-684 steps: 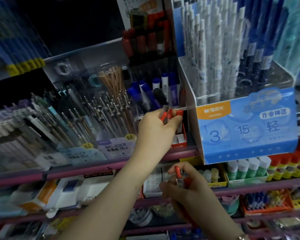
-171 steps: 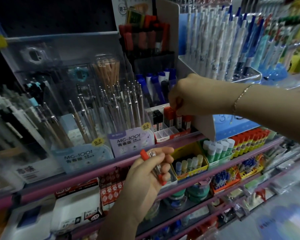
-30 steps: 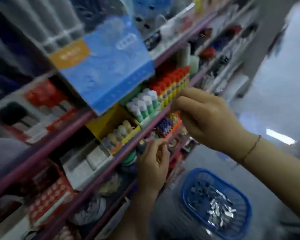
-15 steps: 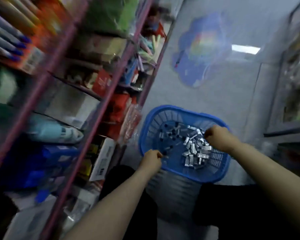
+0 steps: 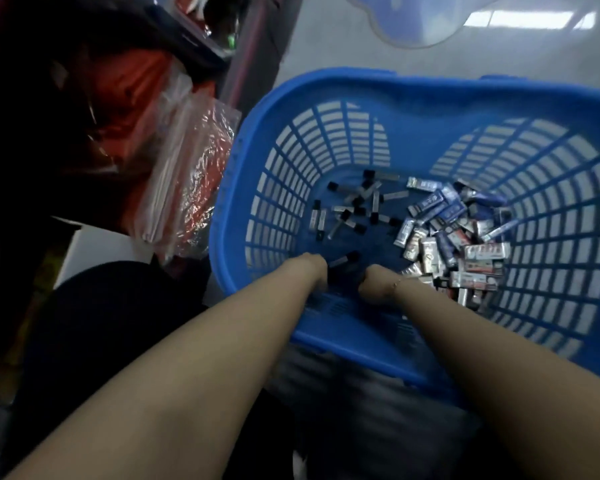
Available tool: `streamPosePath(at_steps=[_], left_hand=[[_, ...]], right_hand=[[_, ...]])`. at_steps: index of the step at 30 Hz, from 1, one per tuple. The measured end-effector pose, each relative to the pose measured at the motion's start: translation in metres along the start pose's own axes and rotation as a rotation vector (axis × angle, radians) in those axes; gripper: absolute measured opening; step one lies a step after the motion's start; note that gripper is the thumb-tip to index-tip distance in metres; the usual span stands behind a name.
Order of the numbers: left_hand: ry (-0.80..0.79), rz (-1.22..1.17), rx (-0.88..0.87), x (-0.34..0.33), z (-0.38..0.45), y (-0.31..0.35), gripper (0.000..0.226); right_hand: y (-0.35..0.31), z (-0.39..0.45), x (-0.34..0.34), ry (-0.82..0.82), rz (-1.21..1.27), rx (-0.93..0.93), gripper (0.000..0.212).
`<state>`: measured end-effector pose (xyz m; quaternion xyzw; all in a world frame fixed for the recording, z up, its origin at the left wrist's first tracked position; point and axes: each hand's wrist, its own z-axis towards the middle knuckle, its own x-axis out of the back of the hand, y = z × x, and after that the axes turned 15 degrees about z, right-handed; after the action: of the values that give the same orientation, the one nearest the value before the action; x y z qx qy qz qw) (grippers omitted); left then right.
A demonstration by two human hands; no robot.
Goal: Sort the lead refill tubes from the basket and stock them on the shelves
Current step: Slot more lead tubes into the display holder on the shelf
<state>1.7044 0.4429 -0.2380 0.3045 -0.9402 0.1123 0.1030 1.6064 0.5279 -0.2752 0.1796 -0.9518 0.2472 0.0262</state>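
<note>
A blue plastic basket [image 5: 413,95] sits on the floor below me. Inside lie several clear lead refill tubes with black caps [image 5: 354,209] on the left and a heap of blue, white and red labelled tubes [image 5: 454,244] on the right. Both my arms reach down into it. My left hand [image 5: 314,271] and my right hand [image 5: 376,287] are close together at the basket's near side, fingers pointing down and hidden behind the wrists. One black-capped tube [image 5: 342,259] lies between the hands. Whether either hand holds a tube is hidden.
Shelf uprights and red packs in clear plastic wrap [image 5: 187,174] stand to the left of the basket. A white box [image 5: 97,244] lies low on the left. Grey floor [image 5: 430,57] stretches beyond the basket.
My view has dropped closer to the basket. Both hands have gone deeper in and come together at its near side; the right hand left the tube heap.
</note>
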Motion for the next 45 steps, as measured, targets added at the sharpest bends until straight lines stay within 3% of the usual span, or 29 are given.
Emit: streamPosePath(at_steps=[4, 7, 10, 13, 16, 19, 23, 29, 32, 34, 36, 38, 40, 45], left_hand=[[0.108, -0.159, -0.026, 0.007, 0.013, -0.023, 0.021], [0.205, -0.255, -0.034, 0.019, 0.014, -0.037, 0.030], [0.297, -0.163, -0.012, 0.027, 0.016, -0.039, 0.035], [0.346, 0.058, 0.016, 0.033, 0.017, -0.038, 0.031], [0.333, 0.220, 0.051, 0.034, 0.018, -0.036, 0.026], [0.246, 0.271, 0.027, 0.023, 0.027, -0.030, 0.023], [0.170, 0.205, 0.062, 0.010, 0.048, -0.020, 0.034], [0.150, -0.122, 0.209, 0.015, 0.055, -0.017, 0.036], [-0.008, -0.335, 0.124, 0.023, 0.045, -0.021, 0.024], [-0.173, -0.776, 0.041, 0.029, 0.035, -0.026, 0.017], [-0.239, -1.243, -0.040, 0.039, 0.021, -0.033, 0.014], [-0.219, -1.511, -0.119, 0.045, 0.011, -0.040, 0.010], [-0.194, -1.617, -0.186, 0.047, 0.002, -0.040, 0.007], [-0.170, -1.803, -0.300, 0.042, -0.009, -0.029, 0.007]], right_hand=[[-0.001, 0.017, -0.014, -0.030, 0.067, 0.090, 0.045], [-0.002, 0.029, 0.007, 0.073, 0.191, 0.146, 0.045], [-0.002, 0.034, 0.031, 0.209, 0.248, 0.246, 0.046], [0.000, 0.028, 0.033, 0.298, -0.033, 0.324, 0.032], [-0.008, 0.028, 0.015, 0.141, -0.301, 0.376, 0.012], [-0.018, 0.033, -0.006, 0.046, -0.413, 0.412, 0.041], [-0.019, 0.041, -0.026, 0.136, -0.580, 0.430, 0.039], [-0.022, 0.041, -0.017, 0.119, -0.639, 0.353, 0.032], [-0.020, 0.042, 0.015, -0.064, -0.364, 0.115, 0.036], [-0.017, 0.038, 0.044, -0.348, 0.087, -0.079, 0.025], [-0.013, 0.033, 0.075, -0.465, 0.480, -0.076, 0.023], [-0.009, 0.027, 0.102, -0.446, 0.816, 0.037, 0.020], [-0.009, 0.020, 0.117, -0.396, 1.038, 0.175, 0.016], [-0.025, 0.020, 0.105, -0.265, 0.950, 0.355, 0.020]])
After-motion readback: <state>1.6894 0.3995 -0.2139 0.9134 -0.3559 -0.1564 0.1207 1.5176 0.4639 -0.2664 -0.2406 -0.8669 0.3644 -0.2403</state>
